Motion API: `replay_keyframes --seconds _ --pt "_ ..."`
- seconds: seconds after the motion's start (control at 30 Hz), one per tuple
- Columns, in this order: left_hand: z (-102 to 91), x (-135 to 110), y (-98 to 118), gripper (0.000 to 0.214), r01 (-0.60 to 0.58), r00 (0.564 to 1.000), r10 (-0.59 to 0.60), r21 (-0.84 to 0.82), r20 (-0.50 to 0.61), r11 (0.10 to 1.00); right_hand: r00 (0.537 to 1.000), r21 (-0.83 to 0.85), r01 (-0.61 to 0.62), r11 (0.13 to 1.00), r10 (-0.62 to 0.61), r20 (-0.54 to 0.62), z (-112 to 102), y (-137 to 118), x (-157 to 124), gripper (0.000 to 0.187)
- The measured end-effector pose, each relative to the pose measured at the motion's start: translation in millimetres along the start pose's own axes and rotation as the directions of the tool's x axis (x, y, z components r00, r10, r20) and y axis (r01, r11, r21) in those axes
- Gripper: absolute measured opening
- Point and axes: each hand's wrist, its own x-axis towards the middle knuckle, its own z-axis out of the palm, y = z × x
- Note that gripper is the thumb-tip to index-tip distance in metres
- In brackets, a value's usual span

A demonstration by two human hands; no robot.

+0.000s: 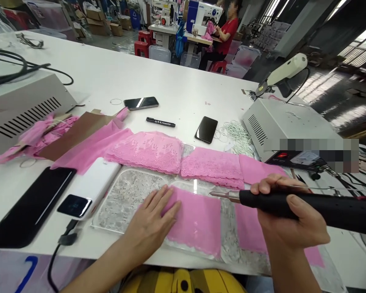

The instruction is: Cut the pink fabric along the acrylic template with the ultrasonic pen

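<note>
My left hand (154,221) lies flat with fingers stretched out on the left edge of a pink fabric piece (198,219). That piece rests on a grey marbled board (118,199). My right hand (289,215) is wrapped round a thick black-handled tool (323,207) with a pointed metal tip. The tip points left and hangs above the upper right corner of the pink piece; I cannot tell whether it touches. Behind it lie two stacks of pink lace panels, a left stack (152,152) and a right stack (213,165). Another pink piece (250,228) is partly hidden by my right hand.
A grey metal box (289,122) with a lamp (286,71) stands right, another vented box (27,106) left. Phones, a marker (160,122), a white power bank (94,183), pale green cord (238,136) and brown card (79,134) lie about. A person (228,32) sits at a sewing machine beyond.
</note>
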Motion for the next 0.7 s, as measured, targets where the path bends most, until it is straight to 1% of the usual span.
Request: replay_keyframes --seconds 0.1,0.23,0.4,0.53,0.7 --pt "-5.1 4 4 0.033 -0.038 0.999 0.039 -0.041 0.009 0.998 1.0 -0.046 -0.008 0.999 0.007 -0.018 -19 -1 -2 0.014" --pt "-7.5 10 14 0.034 -0.101 0.995 0.102 -0.076 0.012 0.992 1.0 -0.049 0.001 0.999 -0.003 -0.027 -33 1 -3 0.014" --pt "-1.4 11 22 0.036 -0.108 0.991 0.114 -0.073 0.071 0.991 1.0 -0.054 -0.003 0.999 0.002 -0.029 -38 3 -1 0.013" --pt "3.8 8 24 0.036 -0.09 0.989 0.095 -0.048 0.117 0.995 0.999 -0.041 -0.002 0.999 0.001 -0.037 -39 3 1 0.013" --pt "6.8 5 25 0.038 -0.071 0.988 0.074 -0.021 0.138 0.997 0.999 -0.026 0.005 1.0 -0.007 -0.054 -40 3 2 0.014"
